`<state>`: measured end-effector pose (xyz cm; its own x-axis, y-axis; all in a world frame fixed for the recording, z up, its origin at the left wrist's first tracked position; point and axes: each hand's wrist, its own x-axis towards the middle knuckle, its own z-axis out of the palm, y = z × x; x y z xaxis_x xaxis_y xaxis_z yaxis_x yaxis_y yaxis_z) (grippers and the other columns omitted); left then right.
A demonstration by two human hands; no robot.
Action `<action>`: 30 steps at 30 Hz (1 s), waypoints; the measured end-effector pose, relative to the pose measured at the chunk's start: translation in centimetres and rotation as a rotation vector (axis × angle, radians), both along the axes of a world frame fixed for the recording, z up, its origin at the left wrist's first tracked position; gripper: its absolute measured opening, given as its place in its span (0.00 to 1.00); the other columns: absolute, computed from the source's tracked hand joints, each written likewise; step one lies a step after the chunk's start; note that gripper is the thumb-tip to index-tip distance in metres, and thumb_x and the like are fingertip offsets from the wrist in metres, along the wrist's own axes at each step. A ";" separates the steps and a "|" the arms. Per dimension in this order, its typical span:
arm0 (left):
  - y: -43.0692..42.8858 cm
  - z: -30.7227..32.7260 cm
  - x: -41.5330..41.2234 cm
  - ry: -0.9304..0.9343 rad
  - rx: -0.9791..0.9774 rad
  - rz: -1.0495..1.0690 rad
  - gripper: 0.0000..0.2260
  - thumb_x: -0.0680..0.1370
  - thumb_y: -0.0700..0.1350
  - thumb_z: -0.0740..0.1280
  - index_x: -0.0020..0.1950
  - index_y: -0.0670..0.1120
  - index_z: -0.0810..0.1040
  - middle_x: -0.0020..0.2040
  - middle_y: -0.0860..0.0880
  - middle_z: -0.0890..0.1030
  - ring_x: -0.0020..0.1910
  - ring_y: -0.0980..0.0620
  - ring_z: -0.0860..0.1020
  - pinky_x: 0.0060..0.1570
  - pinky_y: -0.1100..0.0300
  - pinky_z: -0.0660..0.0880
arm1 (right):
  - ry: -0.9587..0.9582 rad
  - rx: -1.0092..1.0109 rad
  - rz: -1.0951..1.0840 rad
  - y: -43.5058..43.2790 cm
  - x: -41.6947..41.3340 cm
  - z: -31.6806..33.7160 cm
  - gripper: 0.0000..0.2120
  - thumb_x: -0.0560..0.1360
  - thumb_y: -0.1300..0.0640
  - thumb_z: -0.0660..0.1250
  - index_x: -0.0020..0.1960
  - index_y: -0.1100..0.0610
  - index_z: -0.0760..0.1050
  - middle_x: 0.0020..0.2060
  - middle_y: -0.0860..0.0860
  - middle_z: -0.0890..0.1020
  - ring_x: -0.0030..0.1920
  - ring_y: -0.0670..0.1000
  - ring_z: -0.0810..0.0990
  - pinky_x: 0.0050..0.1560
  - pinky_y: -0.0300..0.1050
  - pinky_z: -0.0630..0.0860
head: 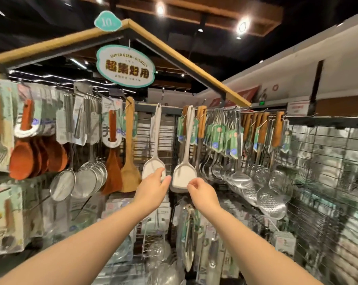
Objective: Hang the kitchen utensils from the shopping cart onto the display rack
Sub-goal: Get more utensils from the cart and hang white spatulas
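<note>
**Q:** Where do the utensils hang, and what are your hands doing?

**A:** The left white spatula [153, 165] and the right white spatula [181, 175] hang blade-down from hooks at the corner of the display rack [328, 121]. Your left hand [153, 189] is released, with its fingers extended onto the lower edge of the left blade. Your right hand [202, 193] is loosely curled just beside the lower corner of the right blade. It grasps nothing that you can see.

**Q:** How much room is there around them?

**A:** A narrow gap separates the two blades. A bamboo spatula [129, 171] hangs just beside the left one. Steel ladles [240, 177] crowd close against the right one.

**Q:** What lies further out?

**A:** Mesh strainers [85, 182] and brown wooden spoons [24, 161] hang to your left, and perforated skimmers [274, 194] hang to your right against the wire grid. Carded packages [120, 208] fill the level below. An oval sign [125, 65] hangs under the wooden roof frame [174, 52]. The ceiling above is dark, with spotlights.
</note>
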<state>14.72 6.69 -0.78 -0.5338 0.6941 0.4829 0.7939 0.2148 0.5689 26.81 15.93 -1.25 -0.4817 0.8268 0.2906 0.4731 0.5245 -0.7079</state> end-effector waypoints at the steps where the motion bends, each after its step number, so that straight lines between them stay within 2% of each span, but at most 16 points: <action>1: 0.4 0.2 0.2 -0.010 0.005 -0.005 0.22 0.81 0.53 0.54 0.74 0.49 0.60 0.67 0.45 0.73 0.63 0.45 0.74 0.54 0.56 0.69 | -0.004 0.000 -0.013 0.8 -0.1 0.4 0.12 0.78 0.53 0.57 0.58 0.54 0.73 0.55 0.52 0.80 0.55 0.55 0.77 0.54 0.48 0.72; 4: 2.3 1.0 0.3 -0.039 0.030 -0.004 0.26 0.80 0.53 0.56 0.76 0.50 0.52 0.68 0.45 0.72 0.62 0.44 0.74 0.51 0.56 0.69 | -0.018 0.001 -0.023 3.6 -1.0 1.8 0.13 0.78 0.54 0.56 0.59 0.54 0.73 0.57 0.54 0.79 0.57 0.56 0.76 0.53 0.47 0.71; 7: 5.2 2.1 -0.1 -0.060 0.038 0.019 0.28 0.80 0.53 0.57 0.77 0.50 0.51 0.65 0.45 0.74 0.58 0.45 0.75 0.47 0.57 0.69 | -0.025 0.003 -0.005 7.2 -2.7 3.3 0.14 0.78 0.53 0.56 0.62 0.54 0.70 0.58 0.53 0.79 0.57 0.56 0.76 0.54 0.48 0.72; 12: 10.2 4.1 -1.3 -0.125 0.046 0.057 0.27 0.80 0.56 0.56 0.77 0.51 0.52 0.72 0.46 0.68 0.68 0.47 0.69 0.61 0.56 0.68 | 0.022 -0.016 0.092 12.2 -6.3 5.7 0.21 0.80 0.49 0.56 0.70 0.55 0.63 0.62 0.54 0.76 0.58 0.55 0.76 0.49 0.44 0.69; 15: 11.8 5.2 -1.6 -0.138 0.054 0.055 0.26 0.81 0.56 0.54 0.77 0.52 0.51 0.74 0.48 0.65 0.70 0.47 0.67 0.63 0.56 0.66 | 0.098 -0.051 0.133 14.5 -8.8 7.2 0.24 0.79 0.47 0.58 0.71 0.56 0.62 0.66 0.55 0.74 0.63 0.56 0.74 0.58 0.45 0.70; 17: 12.2 5.8 -1.9 -0.144 0.081 0.046 0.26 0.81 0.55 0.54 0.77 0.52 0.51 0.72 0.47 0.67 0.68 0.47 0.69 0.62 0.56 0.66 | 0.162 -0.128 0.163 15.3 -10.1 7.8 0.26 0.79 0.46 0.60 0.72 0.58 0.62 0.67 0.55 0.73 0.65 0.56 0.73 0.60 0.45 0.68; 21: 12.2 6.7 -2.5 -0.169 0.155 -0.006 0.26 0.80 0.56 0.54 0.77 0.54 0.52 0.72 0.48 0.68 0.69 0.48 0.67 0.65 0.55 0.64 | 0.305 -0.280 0.193 16.0 -11.5 7.9 0.29 0.77 0.48 0.65 0.72 0.60 0.60 0.66 0.57 0.72 0.64 0.57 0.73 0.62 0.46 0.69; 26: 11.7 7.7 -3.0 -0.119 0.166 0.008 0.24 0.81 0.55 0.54 0.76 0.55 0.53 0.70 0.49 0.70 0.66 0.48 0.71 0.61 0.55 0.66 | 0.398 -0.357 0.196 15.7 -12.4 7.1 0.29 0.74 0.51 0.69 0.68 0.60 0.61 0.62 0.57 0.74 0.60 0.57 0.75 0.61 0.48 0.71; 30: 11.6 8.1 -3.1 -0.142 0.161 0.008 0.25 0.80 0.56 0.54 0.76 0.56 0.53 0.71 0.48 0.69 0.68 0.47 0.69 0.64 0.54 0.66 | 0.370 -0.346 0.193 14.7 -12.9 6.7 0.25 0.74 0.48 0.67 0.65 0.60 0.66 0.55 0.57 0.78 0.52 0.56 0.78 0.53 0.48 0.73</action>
<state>11.62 18.28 7.29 -0.6097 0.6092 0.5072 0.7021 0.1180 0.7022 13.88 30.61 5.50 -0.5516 0.8108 0.1961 0.0779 0.2841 -0.9556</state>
